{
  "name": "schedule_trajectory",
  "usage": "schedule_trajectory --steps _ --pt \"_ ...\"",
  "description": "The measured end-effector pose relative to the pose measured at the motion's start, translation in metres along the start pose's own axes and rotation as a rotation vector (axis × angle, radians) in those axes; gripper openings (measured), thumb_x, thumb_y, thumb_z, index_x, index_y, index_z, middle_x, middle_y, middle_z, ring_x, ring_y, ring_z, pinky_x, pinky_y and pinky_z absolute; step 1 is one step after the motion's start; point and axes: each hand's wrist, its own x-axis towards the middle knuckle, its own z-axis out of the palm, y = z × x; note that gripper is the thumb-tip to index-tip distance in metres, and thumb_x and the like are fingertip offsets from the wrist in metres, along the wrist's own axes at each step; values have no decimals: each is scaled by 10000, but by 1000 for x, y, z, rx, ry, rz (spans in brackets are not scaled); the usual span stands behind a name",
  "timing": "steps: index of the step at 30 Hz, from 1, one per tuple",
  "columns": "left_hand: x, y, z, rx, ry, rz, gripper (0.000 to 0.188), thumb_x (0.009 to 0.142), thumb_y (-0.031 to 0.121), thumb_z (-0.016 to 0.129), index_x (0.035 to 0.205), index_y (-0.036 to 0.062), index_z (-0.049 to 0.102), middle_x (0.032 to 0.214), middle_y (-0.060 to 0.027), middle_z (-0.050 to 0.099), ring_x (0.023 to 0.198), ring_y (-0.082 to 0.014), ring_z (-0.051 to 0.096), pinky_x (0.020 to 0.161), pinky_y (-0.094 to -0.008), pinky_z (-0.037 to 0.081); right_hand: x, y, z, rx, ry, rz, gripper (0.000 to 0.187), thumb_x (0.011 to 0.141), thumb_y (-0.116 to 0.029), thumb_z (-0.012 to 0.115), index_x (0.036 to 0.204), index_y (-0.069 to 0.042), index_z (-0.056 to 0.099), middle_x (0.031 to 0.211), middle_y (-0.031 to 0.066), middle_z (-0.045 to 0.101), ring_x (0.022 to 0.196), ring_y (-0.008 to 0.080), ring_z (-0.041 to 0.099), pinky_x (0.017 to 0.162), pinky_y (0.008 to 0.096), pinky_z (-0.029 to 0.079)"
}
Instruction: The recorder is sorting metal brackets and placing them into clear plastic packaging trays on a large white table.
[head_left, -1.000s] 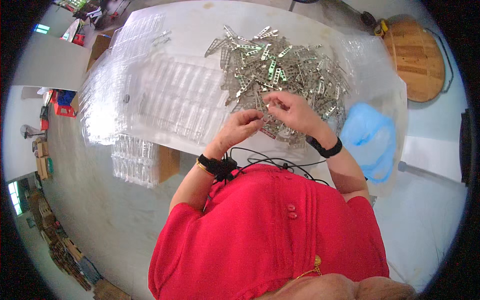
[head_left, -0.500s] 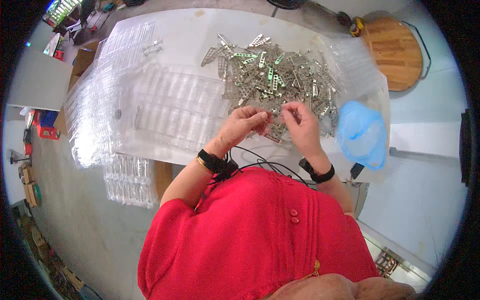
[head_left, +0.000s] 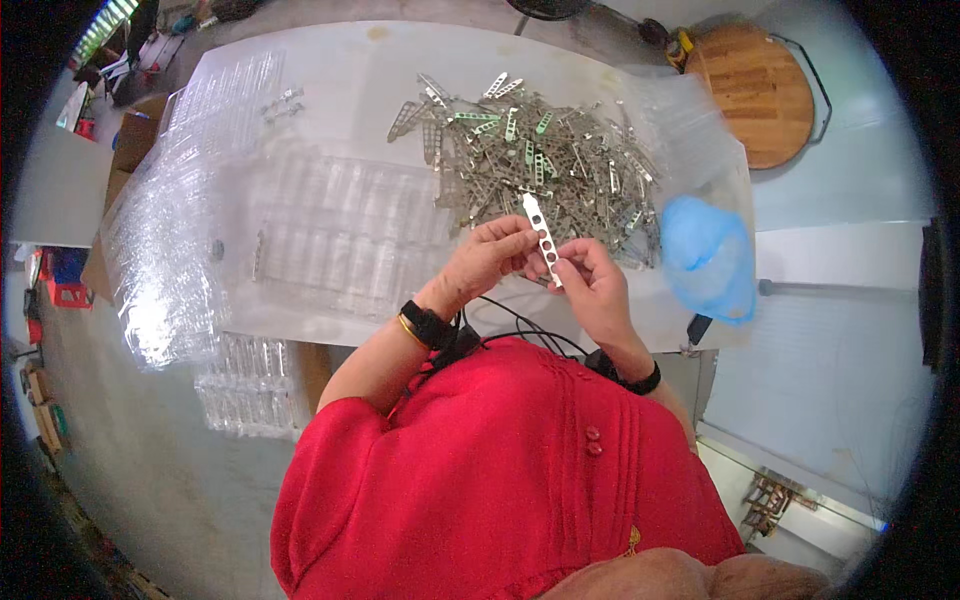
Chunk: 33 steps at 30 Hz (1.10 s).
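Observation:
A slim, light metal strip with a row of holes [head_left: 541,235] is held near the table's front edge, tilted with its far end leaning left. My left hand [head_left: 490,254] pinches it at about the middle, thumb against its side. At the near end, the fingers of my right hand [head_left: 594,288] are closed on it. Just beyond both hands lies a loose heap of similar perforated metal pieces [head_left: 575,170], mostly silver with a few catching a greenish shine.
Left of the heap lies a clear plastic tray [head_left: 340,230]; stacked clear trays [head_left: 165,240] reach the table's left edge. A blue plastic bag [head_left: 708,260] sits at the right edge, below clear plastic sheets [head_left: 690,125]. Black cables [head_left: 515,318] run between my body and the table.
The strip now shows its holed face, lifted between my hands; before, it was mostly hidden. My right hand has come down and closed on its near end. The view has shifted slightly.

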Motion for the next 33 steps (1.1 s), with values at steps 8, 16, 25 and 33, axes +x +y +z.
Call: schedule_trajectory --steps 8,16,25,33 --pt "0 -2 -1 63 53 -29 166 983 182 610 1066 40 637 877 -64 699 727 -140 661 659 -271 519 18 17 -2 -17 -39 2 127 972 -68 598 1078 -12 557 893 31 640 799 87 631 677 256 580" --pt "2 -16 -20 105 181 -25 119 972 145 620 1038 46 624 917 -48 693 743 -128 656 704 -279 546 71 56 -32 -203 -114 56 177 983 -187 590 958 -12 597 792 49 662 739 107 644 652 292 516" --pt "-11 -27 -27 152 320 -60 129 976 160 614 1026 43 637 866 -44 689 720 -118 643 681 -271 527 179 140 -71 -644 76 -102 156 912 -186 613 969 -41 615 850 133 670 802 303 660 720 405 516" --pt "-14 -29 -20 160 391 -57 184 976 172 624 1079 22 646 922 -42 677 750 -116 629 699 -268 519 230 178 -50 -933 42 -235 206 897 -196 643 1043 -59 592 1023 139 636 943 350 626 788 454 511"
